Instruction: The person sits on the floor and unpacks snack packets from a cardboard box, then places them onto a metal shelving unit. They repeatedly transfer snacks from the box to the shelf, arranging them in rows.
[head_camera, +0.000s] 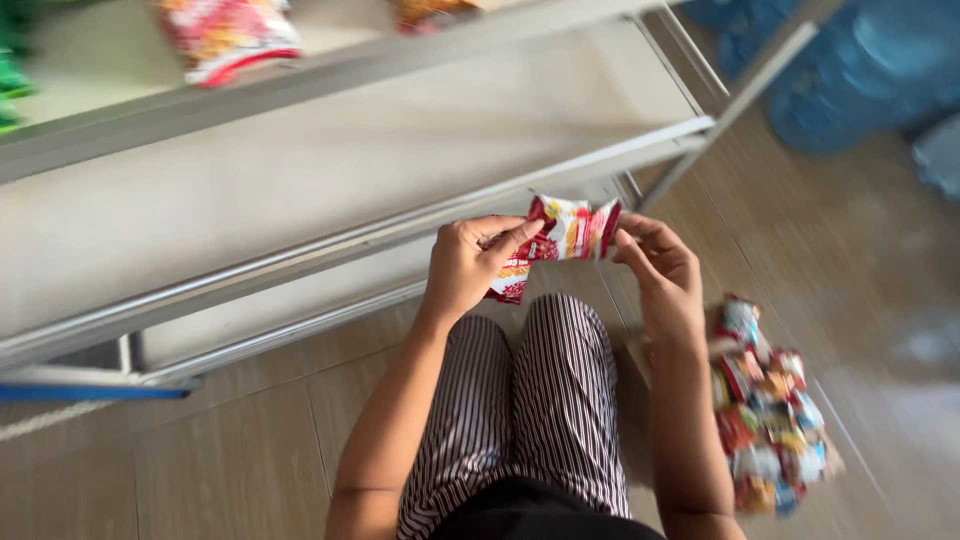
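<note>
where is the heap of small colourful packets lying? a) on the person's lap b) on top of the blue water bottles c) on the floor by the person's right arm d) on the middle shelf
c: the heap of packets lies on the wooden floor beside the right forearm, while the left hand and right hand hold one red and white packet in front of the shelf.

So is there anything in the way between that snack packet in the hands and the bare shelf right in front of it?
Nothing visible. The left hand and right hand hold the red-and-white packet just before the shelf, whose surface there lies bare.
</note>
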